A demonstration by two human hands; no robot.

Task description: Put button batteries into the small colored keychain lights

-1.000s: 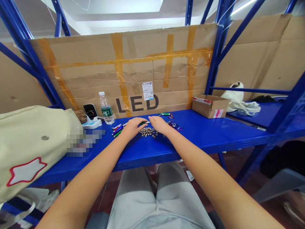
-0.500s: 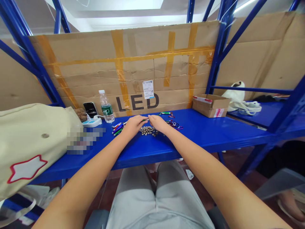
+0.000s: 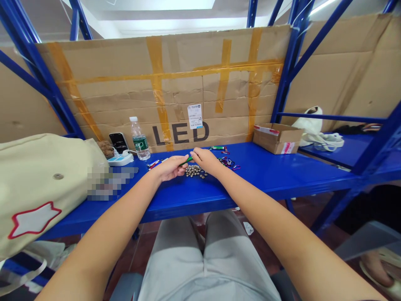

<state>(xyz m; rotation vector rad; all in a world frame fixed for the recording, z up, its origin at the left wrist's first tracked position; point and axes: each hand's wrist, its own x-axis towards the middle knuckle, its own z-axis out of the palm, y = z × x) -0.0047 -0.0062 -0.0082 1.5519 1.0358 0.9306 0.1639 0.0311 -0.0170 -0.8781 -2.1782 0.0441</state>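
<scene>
A slim green tube (image 3: 186,161) is held between my two hands above the blue shelf. My left hand (image 3: 171,168), turned with its fingers curled, grips the lower left end. At the other end, the fingertips of my right hand (image 3: 206,160) pinch the tube and hide its tip. Just below the hands lies a heap of small round silvery pieces (image 3: 194,171). Several coloured tubes (image 3: 153,164) lie to the left, partly covered by my left hand. Right of my right hand is a pile of coloured carabiner-like clips (image 3: 229,163), with a green tube (image 3: 218,148) behind it.
A water bottle (image 3: 140,140), a white power strip (image 3: 120,159) and a phone (image 3: 118,142) stand at the back left. A cream bag (image 3: 46,175) fills the left side. An open cardboard box (image 3: 277,138) sits at the back right, against the cardboard wall (image 3: 125,100).
My left hand has moved slightly left and down and rolled, showing its curled fingers. More of the green tube shows between the hands. My right hand has shifted slightly left.
</scene>
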